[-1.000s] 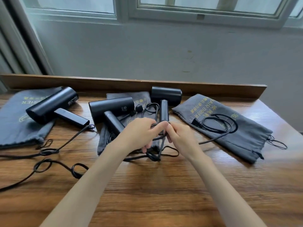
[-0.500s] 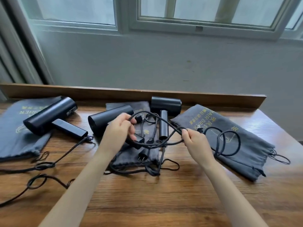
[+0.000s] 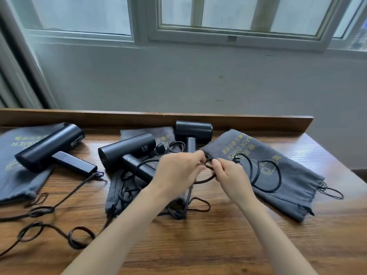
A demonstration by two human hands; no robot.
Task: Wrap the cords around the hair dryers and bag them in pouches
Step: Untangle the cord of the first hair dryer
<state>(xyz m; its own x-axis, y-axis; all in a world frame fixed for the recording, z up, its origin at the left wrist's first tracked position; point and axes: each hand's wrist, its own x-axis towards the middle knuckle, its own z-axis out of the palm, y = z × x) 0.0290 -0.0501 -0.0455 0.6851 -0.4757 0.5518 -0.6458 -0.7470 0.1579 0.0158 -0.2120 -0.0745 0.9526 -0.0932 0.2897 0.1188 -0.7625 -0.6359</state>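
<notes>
Near L of counter (image 3: 198, 245): loose cord (image 3: 49, 227) lying in curls, runs up to the handle end of L dryer (image 3: 49, 147). Near centre: cord tangle (image 3: 178, 212) on the wood between the forearms.

Mid: left hand (image 3: 176, 175) + right hand (image 3: 230, 175) nearly touching, fingers of both curled, pinching the same held cord (image 3: 204, 180), a loop raised off the counter. Can't tell which dryer it's off. Coils (image 3: 266, 190) lie on R pouch (image 3: 288, 175); plug (image 3: 237, 158) just beside right hand. R pouch flat, drawstring (image 3: 331, 192) trailing off its right end.

Mid dryer (image 3: 127, 151) lies on mid pouch (image 3: 115, 187), just L of left hand, handle pointing near-right. L dryer sits partly on L pouch (image 3: 12, 175).

Far: third dryer (image 3: 193, 130) by back ledge (image 3: 139, 118), handle pointing toward the hands. Beyond: wall, window (image 3: 238, 14).
</notes>
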